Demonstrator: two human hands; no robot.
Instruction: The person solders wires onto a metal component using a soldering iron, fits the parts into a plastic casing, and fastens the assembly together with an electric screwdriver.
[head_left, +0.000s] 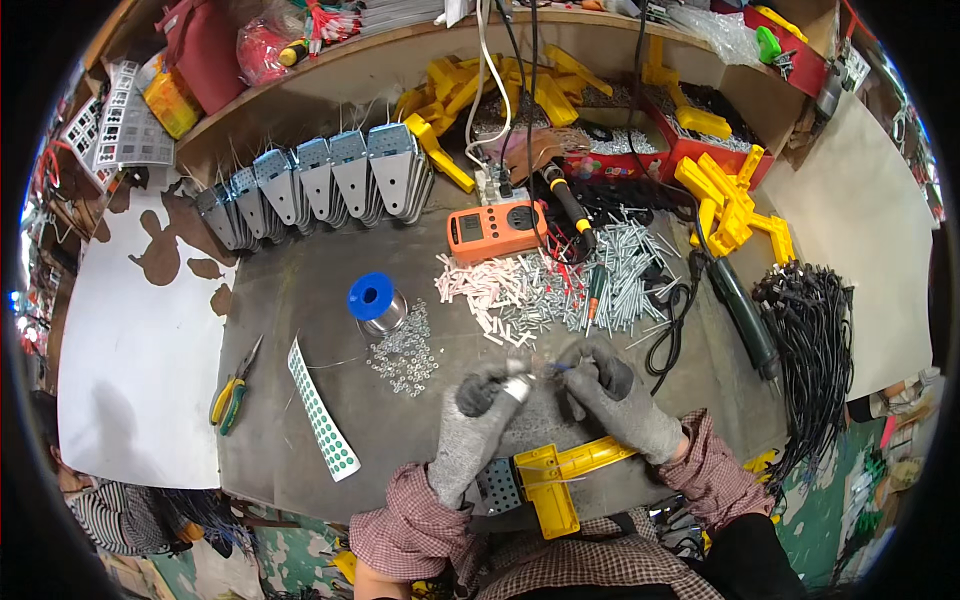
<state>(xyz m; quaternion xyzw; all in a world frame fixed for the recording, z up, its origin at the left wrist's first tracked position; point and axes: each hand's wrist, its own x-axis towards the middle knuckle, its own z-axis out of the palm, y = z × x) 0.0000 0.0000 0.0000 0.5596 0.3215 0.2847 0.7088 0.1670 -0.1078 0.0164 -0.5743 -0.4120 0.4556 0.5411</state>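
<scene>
Both my hands wear grey gloves and meet above the near middle of the bench. The fingers of my left hand are pinched together beside a small pale piece, blurred at the tips. Close by, my right hand is closed too, with a small dark bluish bit showing at its fingertips. What either one grips is too small to name. Below them, at the bench's near edge, lies an open yellow plastic housing with a yellow handle stretching right. A perforated grey metal plate adjoins it on the left.
Loose nuts, a solder spool, pink-white sleeves and screws cover the middle. An orange multimeter stands behind. Pliers and a sticker strip lie left; an electric screwdriver and black cables lie right.
</scene>
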